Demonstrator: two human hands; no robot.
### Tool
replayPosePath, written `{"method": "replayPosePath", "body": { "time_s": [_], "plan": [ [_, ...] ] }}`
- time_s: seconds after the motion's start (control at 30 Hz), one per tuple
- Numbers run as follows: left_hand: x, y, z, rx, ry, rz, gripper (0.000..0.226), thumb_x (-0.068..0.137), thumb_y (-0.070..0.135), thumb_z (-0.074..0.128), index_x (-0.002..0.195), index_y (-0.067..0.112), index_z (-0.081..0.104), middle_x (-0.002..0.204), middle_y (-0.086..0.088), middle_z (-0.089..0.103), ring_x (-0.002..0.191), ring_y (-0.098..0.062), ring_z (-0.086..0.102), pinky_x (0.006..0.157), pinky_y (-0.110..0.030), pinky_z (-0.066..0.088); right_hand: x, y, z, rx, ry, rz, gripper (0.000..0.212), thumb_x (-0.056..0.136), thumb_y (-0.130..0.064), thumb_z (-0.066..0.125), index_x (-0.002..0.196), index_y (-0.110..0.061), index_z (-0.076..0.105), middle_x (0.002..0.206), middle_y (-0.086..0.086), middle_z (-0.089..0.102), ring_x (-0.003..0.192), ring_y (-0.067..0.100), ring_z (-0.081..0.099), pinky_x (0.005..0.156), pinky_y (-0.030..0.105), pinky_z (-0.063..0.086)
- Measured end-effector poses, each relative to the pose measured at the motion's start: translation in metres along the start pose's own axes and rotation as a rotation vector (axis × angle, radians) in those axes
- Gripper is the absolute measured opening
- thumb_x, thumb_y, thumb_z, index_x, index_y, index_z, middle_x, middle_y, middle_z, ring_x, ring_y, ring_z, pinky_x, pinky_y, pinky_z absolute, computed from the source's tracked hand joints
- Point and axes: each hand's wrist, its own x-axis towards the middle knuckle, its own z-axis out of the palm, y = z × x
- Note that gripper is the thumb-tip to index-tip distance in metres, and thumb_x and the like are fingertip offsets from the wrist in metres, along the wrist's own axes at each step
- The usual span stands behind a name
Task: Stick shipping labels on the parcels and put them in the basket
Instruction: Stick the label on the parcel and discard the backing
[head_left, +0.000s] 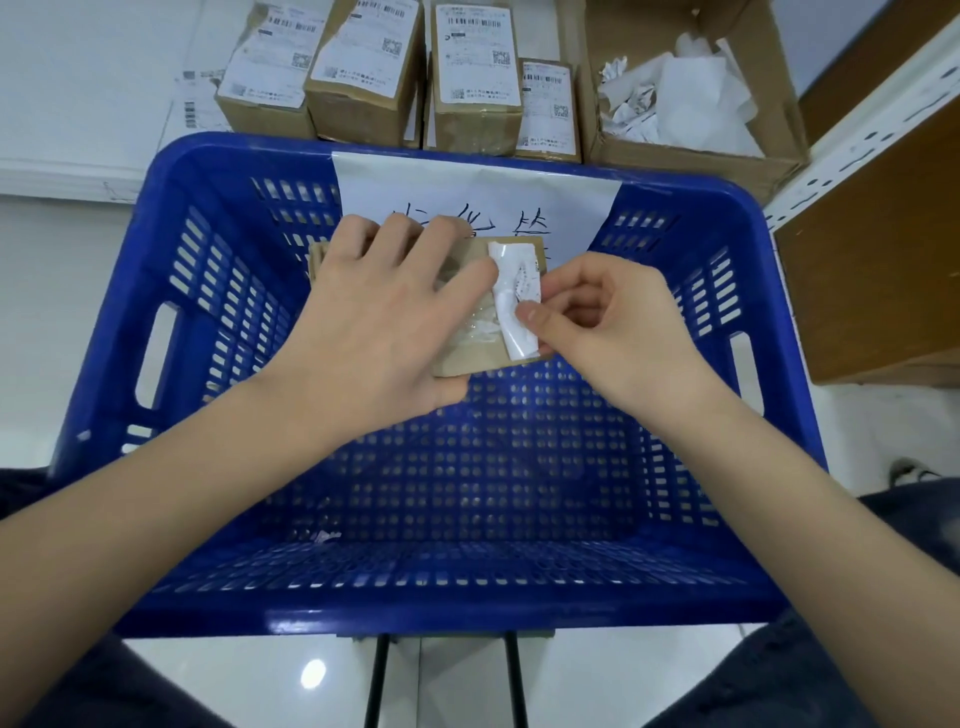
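Parcel (470, 358) with crumpled white label (511, 301)

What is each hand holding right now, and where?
The left hand grips the cardboard parcel across its top. The right hand pinches the crumpled white label by its lower edge.

Two hands (384, 312) (613, 322), one held cardboard parcel (478, 358), one blue plastic basket (171, 244), four labelled parcels (475, 78) behind it, one open cardboard box (696, 150) of crumpled paper.

Bright overhead light; floor (314, 673) glare; wide-angle edge distortion.
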Motion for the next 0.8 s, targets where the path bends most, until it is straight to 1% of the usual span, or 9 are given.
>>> {"method": "replayPosePath", "body": {
  "time_s": [0.1,0.2,0.23,0.33,0.4,0.5,0.6,0.7,0.8],
  "plan": [
    [0.001,-0.001,0.000,0.003,0.009,0.000,0.058,0.068,0.055,0.045,0.106,0.011,0.040,0.120,-0.019,0.056,0.090,-0.038,0.056,0.074,-0.045,0.038,0.002,0.001,0.004,-0.042,0.061,-0.025,0.017,0.084,-0.009,0.071,0.079,-0.018,0.058,0.071,0.003,0.062,0.064,0.020,0.060,0.066,0.032,0.055],
    [0.000,0.000,0.003,-0.002,0.003,0.020,0.060,0.064,0.051,0.060,0.108,0.014,0.041,0.121,-0.019,0.055,0.092,-0.039,0.056,0.075,-0.045,0.038,0.004,0.002,0.004,-0.077,0.072,-0.033,0.021,0.084,-0.006,0.070,0.074,-0.020,0.058,0.071,0.006,0.063,0.062,0.018,0.058,0.062,0.030,0.053],
    [-0.001,0.000,0.003,-0.005,0.000,0.025,0.059,0.064,0.051,0.058,0.109,0.015,0.041,0.121,-0.019,0.055,0.091,-0.039,0.056,0.075,-0.045,0.037,0.004,0.002,0.003,-0.091,0.067,-0.030,0.021,0.084,-0.005,0.070,0.073,-0.020,0.059,0.071,0.007,0.063,0.061,0.017,0.058,0.062,0.028,0.053],
    [-0.001,0.001,0.005,-0.020,-0.006,0.015,0.057,0.066,0.054,0.043,0.107,0.015,0.040,0.120,-0.018,0.056,0.090,-0.038,0.056,0.075,-0.045,0.038,0.007,0.000,-0.002,-0.034,0.007,0.044,0.014,0.087,-0.004,0.066,0.078,-0.013,0.064,0.069,0.008,0.065,0.056,0.011,0.061,0.059,0.023,0.054],
    [0.001,0.001,0.005,-0.018,-0.001,0.007,0.060,0.064,0.052,0.052,0.105,0.011,0.037,0.119,-0.019,0.057,0.089,-0.038,0.057,0.074,-0.044,0.038,0.009,-0.003,-0.007,0.028,-0.029,0.084,0.008,0.090,-0.007,0.063,0.083,-0.007,0.068,0.070,0.008,0.067,0.056,0.008,0.062,0.059,0.021,0.054],
    [0.003,0.002,0.007,0.009,0.016,-0.019,0.059,0.063,0.046,0.061,0.103,0.011,0.036,0.117,-0.020,0.058,0.087,-0.038,0.057,0.072,-0.044,0.038,0.010,-0.006,-0.012,-0.070,-0.029,0.006,0.012,0.088,-0.021,0.067,0.087,-0.011,0.073,0.078,0.009,0.070,0.062,0.012,0.062,0.062,0.017,0.050],
    [0.002,0.004,0.010,0.011,0.019,-0.013,0.053,0.070,0.049,0.050,0.103,0.009,0.036,0.118,-0.018,0.059,0.087,-0.037,0.057,0.072,-0.043,0.038,0.010,-0.002,-0.010,-0.182,0.004,-0.086,0.009,0.086,-0.022,0.069,0.093,-0.017,0.071,0.083,0.006,0.069,0.073,0.014,0.061,0.068,0.016,0.049],
    [0.001,0.007,0.013,0.019,0.020,-0.005,0.056,0.074,0.050,0.040,0.107,0.005,0.041,0.121,-0.017,0.059,0.088,-0.037,0.058,0.073,-0.043,0.039,0.009,0.003,-0.004,-0.437,0.092,-0.193,0.011,0.086,-0.026,0.068,0.092,-0.017,0.071,0.082,-0.005,0.067,0.077,0.013,0.062,0.077,0.032,0.052],
    [0.000,0.007,0.015,0.057,0.020,-0.019,0.060,0.073,0.049,0.043,0.112,0.002,0.046,0.120,-0.016,0.059,0.089,-0.037,0.058,0.072,-0.043,0.039,0.006,0.004,0.000,-0.339,0.045,-0.151,0.012,0.086,-0.027,0.068,0.082,-0.016,0.070,0.072,-0.010,0.065,0.067,0.006,0.061,0.072,0.026,0.051]
  ]
}}
